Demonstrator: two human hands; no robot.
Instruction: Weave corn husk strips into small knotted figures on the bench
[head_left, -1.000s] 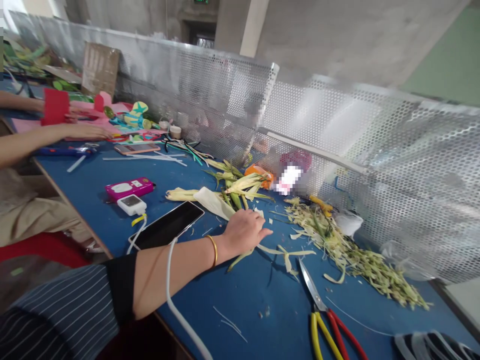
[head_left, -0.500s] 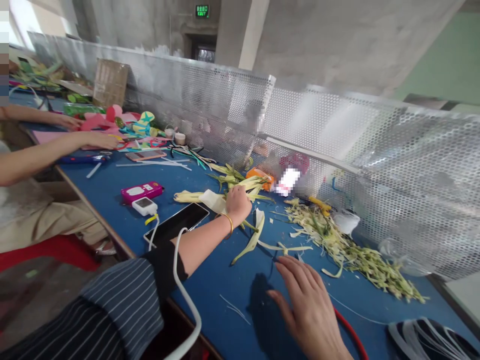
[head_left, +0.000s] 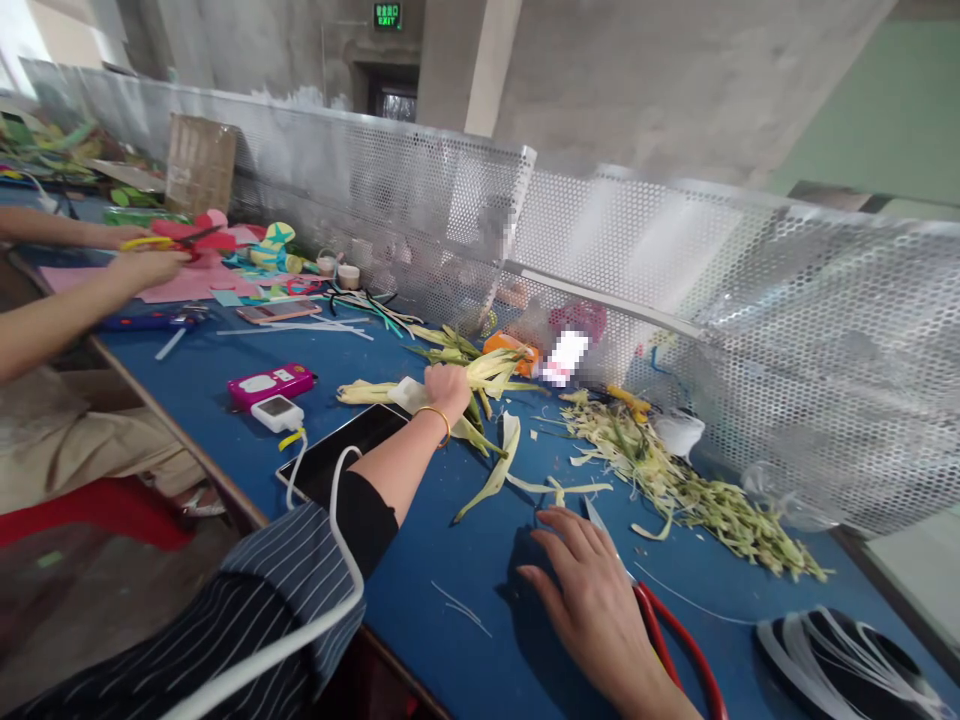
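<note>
My left hand (head_left: 445, 385), with a gold bangle on the wrist, reaches into a bundle of green and pale leaf strips (head_left: 480, 375) on the blue table (head_left: 480, 570); its fingers curl round the strips. My right hand (head_left: 592, 595) lies flat, fingers spread, on the table over the scissors with red and yellow handles (head_left: 660, 620); only the blade tip and part of a red handle show. A loose pale strip (head_left: 499, 470) lies between my hands.
A heap of cut leaf scraps (head_left: 690, 490) lies at the right by the perforated metal screen (head_left: 675, 300). A black phone (head_left: 337, 455), a white charger (head_left: 276, 412) and a pink device (head_left: 270, 384) lie left. Another person's hands (head_left: 142, 262) cut pink paper at far left. A coil of white strips (head_left: 847, 665) sits bottom right.
My left hand moved from the loose strip up to the leaf bundle and closed on it. My right hand came into view and settled over the scissors.
</note>
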